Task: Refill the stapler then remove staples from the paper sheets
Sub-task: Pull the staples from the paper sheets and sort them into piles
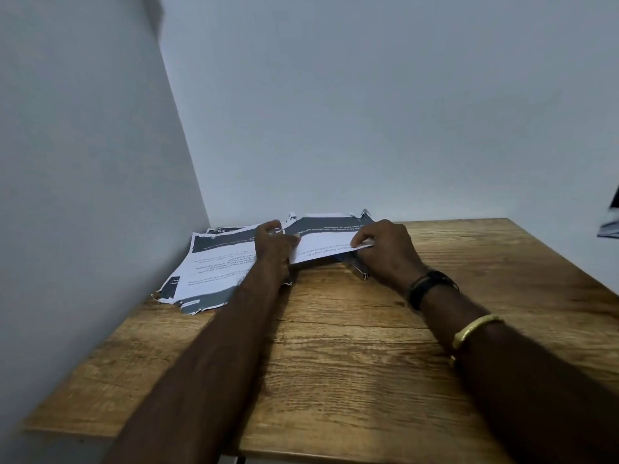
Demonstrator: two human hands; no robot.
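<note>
A printed paper sheet [323, 244] with a dark band along its far edge is lifted off the wooden table [351, 356] near the back wall. My left hand [273, 244] pinches its left end and my right hand [385, 249] pinches its right near corner. A metal stapler [359, 271] lies on the table under the sheet and beside my right hand, mostly hidden. A pile of similar torn-edged printed sheets [209, 272] lies flat to the left, in the corner by the side wall.
Walls close off the table on the left and at the back. A dark blurred object [611, 222] shows at the right edge of the view. Bare wood stretches from my forearms to the front edge.
</note>
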